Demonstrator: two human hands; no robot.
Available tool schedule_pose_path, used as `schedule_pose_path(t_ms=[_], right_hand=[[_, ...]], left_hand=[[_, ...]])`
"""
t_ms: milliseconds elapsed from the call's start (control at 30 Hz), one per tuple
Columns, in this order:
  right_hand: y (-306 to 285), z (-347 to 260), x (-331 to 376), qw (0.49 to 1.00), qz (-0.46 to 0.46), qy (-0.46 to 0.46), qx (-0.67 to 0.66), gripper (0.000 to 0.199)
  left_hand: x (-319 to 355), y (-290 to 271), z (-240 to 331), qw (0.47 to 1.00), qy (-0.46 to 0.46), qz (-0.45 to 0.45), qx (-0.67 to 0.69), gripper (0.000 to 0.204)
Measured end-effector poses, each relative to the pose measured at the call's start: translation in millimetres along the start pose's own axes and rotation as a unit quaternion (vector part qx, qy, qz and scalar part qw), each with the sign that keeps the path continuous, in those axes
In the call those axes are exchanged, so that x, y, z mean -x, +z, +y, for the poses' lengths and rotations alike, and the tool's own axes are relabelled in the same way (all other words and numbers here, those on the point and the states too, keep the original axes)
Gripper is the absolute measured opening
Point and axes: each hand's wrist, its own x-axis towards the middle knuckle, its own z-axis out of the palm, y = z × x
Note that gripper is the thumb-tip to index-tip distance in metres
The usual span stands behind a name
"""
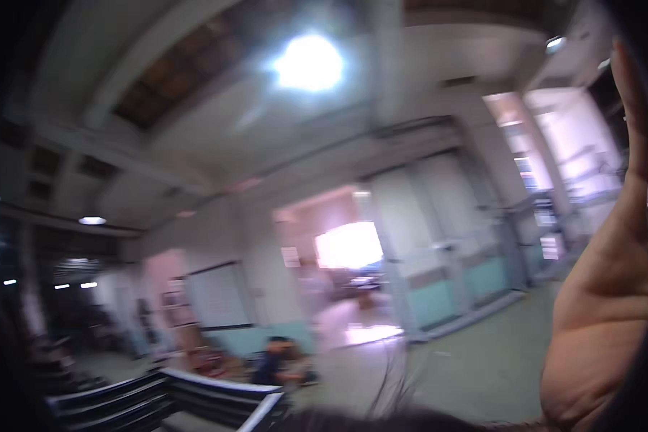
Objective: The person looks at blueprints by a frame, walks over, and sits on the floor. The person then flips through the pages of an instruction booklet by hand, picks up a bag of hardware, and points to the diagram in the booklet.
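The picture is blurred and tilted up toward the ceiling of a large hall. My right hand (605,302) is raised close to the camera at the right edge, with the heel of the palm and the wrist showing. Its fingers run up along the dark rim of the picture and are mostly hidden. A dark edge lies against the hand near the top right, and I cannot tell what it is. My left hand is not visible.
A person in dark blue (273,360) crouches on the floor at the lower middle. Dark stacked frames with pale edges (165,396) lie at the lower left. Behind are a bright doorway (349,245), big pale sliding doors (439,237) and a ceiling lamp (308,63).
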Motion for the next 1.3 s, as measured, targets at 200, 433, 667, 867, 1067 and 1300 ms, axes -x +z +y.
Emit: schedule_pose_path(t_ms=[200, 433, 667, 867, 1067, 1300], right_hand=[[113.0, 14.8, 204.2, 0.883, 0.253, 0.27, -0.29, 0.096], [154.1, 7.7, 459.5, 0.74, 0.129, 0.565, -0.342, 0.097], [205.2, 69.1, 701.6, 0.864, 0.009, 0.469, -0.185, 0.097], [261.4, 164.4, 903.8, 0.887, -0.036, 0.396, -0.233, 0.097], [382.3, 77.7, 1096.6, 0.706, -0.112, 0.587, -0.381, 0.098], [457.5, -104.2, 1405.5, 0.313, -0.427, 0.683, -0.503, 0.037]], left_hand=[[47.2, 75.7, -73.3, 0.864, -0.416, -0.019, -0.283, 0.026], [202.5, -22.2, -181.2, 0.715, -0.634, 0.255, -0.143, 0.025], [523.2, -176.6, -142.7, 0.793, -0.582, 0.116, 0.14, 0.024], [806.1, -262.1, -231.2, 0.774, -0.597, 0.133, 0.166, 0.031], [1074.9, -313.8, -73.0, 0.361, -0.888, 0.283, -0.026, 0.05], [1181.4, -225.6, 73.8, -0.202, -0.977, 0.016, -0.061, 0.036]])
